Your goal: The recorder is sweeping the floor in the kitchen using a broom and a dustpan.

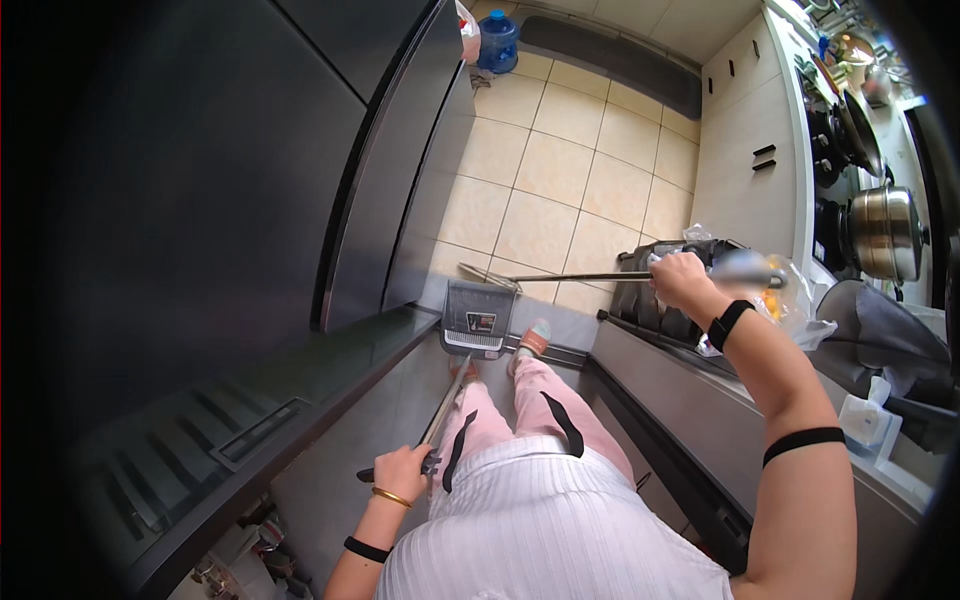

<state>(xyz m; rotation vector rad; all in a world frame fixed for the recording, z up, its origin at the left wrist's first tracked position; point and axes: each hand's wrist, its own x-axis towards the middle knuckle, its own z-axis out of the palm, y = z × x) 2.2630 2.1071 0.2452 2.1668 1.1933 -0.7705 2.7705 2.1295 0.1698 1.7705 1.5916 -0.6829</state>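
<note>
My left hand [400,474] grips the dark handle of a long-handled dustpan [480,315], whose grey pan rests on the floor just in front of my feet. The pan has a pale comb-like strip and a sticker. In my right hand [681,279], at the right, is the long handle of a broom [577,277]. The shaft runs level to the left, and the broom's head [487,276] lies at the pan's far edge. Whether the two touch I cannot tell.
A dark refrigerator [390,172] stands at left, beside a sliding glass door [300,382]. At right are a rack holding bags [652,292], white cabinets [742,150] and a counter with a steel pot [885,232]. A blue water jug [498,41] stands on the tiled floor [555,180] farther off.
</note>
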